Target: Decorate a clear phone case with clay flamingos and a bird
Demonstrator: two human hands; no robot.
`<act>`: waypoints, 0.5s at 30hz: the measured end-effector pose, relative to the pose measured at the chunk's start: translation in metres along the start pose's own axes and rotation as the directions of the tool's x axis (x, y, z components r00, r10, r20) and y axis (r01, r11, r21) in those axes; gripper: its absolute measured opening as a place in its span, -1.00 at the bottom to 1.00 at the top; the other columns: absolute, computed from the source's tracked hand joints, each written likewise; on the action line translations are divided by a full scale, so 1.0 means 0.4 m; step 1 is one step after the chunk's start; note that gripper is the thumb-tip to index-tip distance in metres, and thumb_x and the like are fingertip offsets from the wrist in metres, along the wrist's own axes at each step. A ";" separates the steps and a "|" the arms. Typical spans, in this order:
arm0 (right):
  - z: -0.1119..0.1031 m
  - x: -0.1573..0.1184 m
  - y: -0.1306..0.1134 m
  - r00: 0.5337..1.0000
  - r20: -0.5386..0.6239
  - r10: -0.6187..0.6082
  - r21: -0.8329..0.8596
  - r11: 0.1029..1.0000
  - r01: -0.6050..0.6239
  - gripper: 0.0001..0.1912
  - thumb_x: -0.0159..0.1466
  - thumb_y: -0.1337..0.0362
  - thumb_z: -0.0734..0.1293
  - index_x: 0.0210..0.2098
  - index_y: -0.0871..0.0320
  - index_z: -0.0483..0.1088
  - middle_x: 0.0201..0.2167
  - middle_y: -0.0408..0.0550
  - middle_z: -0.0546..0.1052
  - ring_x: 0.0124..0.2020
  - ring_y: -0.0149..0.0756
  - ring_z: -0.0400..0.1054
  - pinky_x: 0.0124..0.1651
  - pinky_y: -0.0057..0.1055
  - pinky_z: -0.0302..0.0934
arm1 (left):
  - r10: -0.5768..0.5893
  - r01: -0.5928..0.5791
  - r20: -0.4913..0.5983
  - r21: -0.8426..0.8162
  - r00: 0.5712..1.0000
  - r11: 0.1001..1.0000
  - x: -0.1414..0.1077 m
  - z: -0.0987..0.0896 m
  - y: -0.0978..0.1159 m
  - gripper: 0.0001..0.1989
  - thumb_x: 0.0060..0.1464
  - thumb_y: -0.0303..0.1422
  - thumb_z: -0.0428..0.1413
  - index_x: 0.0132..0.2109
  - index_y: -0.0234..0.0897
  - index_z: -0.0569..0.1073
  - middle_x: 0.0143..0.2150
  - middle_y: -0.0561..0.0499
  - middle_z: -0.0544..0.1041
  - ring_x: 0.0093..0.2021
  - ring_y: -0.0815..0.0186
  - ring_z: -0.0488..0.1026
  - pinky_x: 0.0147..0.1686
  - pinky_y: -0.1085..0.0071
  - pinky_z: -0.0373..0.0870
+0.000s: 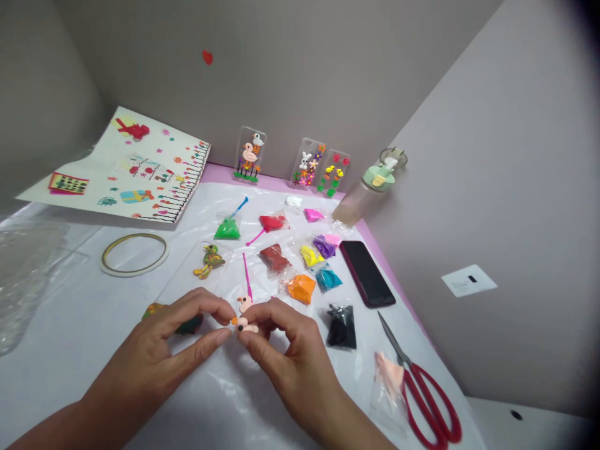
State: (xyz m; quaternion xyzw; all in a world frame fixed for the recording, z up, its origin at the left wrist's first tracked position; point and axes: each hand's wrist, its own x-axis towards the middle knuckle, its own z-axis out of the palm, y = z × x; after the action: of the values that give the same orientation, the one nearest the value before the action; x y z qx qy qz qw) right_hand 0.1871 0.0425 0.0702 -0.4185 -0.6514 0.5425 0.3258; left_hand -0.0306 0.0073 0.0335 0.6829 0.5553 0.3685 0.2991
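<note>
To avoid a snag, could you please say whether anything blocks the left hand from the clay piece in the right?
Nothing visible does: the left hand is beside the clay piece, at its orange tip.

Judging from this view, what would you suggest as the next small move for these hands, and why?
I would probably press the orange beak lightly with the left hand: its fingertips are right by the beak, while the right hand pinches the pale clay piece. Whether the beak is already firmly fixed, I cannot tell.
</note>
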 end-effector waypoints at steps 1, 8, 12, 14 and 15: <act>0.000 -0.001 0.001 1.000 0.001 0.001 -0.001 1.000 -0.001 -0.95 0.32 0.31 0.42 -0.26 0.12 0.57 -0.32 -0.12 0.57 -0.28 -0.32 0.40 -0.16 -0.41 0.27 | -0.003 0.003 0.001 0.000 1.000 1.000 -0.001 0.000 -0.003 -0.84 0.27 -0.12 0.21 -0.06 0.04 0.60 -0.14 0.14 0.72 -0.13 0.25 0.71 -0.20 0.56 0.63; 0.002 -0.004 0.003 0.999 0.023 -0.027 -0.001 1.000 0.027 -0.94 0.33 0.31 0.42 -0.24 0.12 0.59 -0.33 -0.13 0.56 -0.30 -0.34 0.40 -0.17 -0.43 0.27 | -0.050 0.051 0.024 -0.055 0.998 0.997 -0.002 0.007 0.001 -0.86 0.28 -0.11 0.22 -0.08 0.05 0.59 -0.13 0.15 0.67 -0.08 0.29 0.66 -0.09 0.57 0.57; 0.003 -0.003 0.003 0.999 0.032 -0.030 0.002 1.000 0.030 -0.93 0.34 0.30 0.42 -0.24 0.12 0.59 -0.33 -0.14 0.56 -0.29 -0.34 0.40 -0.17 -0.44 0.27 | -0.082 0.083 0.009 -0.095 0.997 0.992 -0.005 0.014 0.019 -0.84 0.28 -0.06 0.20 -0.16 0.04 0.59 -0.18 0.15 0.65 -0.10 0.26 0.63 -0.14 0.53 0.54; 0.002 -0.003 0.004 0.999 0.027 -0.031 0.003 1.000 0.031 -0.94 0.34 0.30 0.42 -0.24 0.12 0.59 -0.33 -0.13 0.57 -0.29 -0.34 0.40 -0.17 -0.44 0.27 | -0.127 0.123 -0.031 -0.114 0.991 0.986 -0.008 0.018 0.028 -0.80 0.27 -0.02 0.20 -0.18 0.04 0.59 -0.20 0.16 0.64 -0.11 0.27 0.62 -0.12 0.52 0.51; 0.002 -0.003 0.005 0.999 0.024 -0.034 0.002 0.999 0.034 -0.94 0.34 0.30 0.43 -0.24 0.12 0.59 -0.32 -0.14 0.57 -0.29 -0.34 0.40 -0.17 -0.44 0.27 | -0.138 0.131 -0.050 -0.122 0.989 0.984 -0.008 0.019 0.031 -0.80 0.26 -0.01 0.21 -0.18 0.04 0.59 -0.20 0.17 0.64 -0.11 0.27 0.62 -0.12 0.52 0.51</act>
State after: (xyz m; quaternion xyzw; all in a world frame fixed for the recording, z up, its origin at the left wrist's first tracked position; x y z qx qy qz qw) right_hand 0.1874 0.0412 0.0682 -0.4004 -0.6618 0.5426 0.3274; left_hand -0.0179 0.0015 0.0387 0.6141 0.5857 0.3995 0.3469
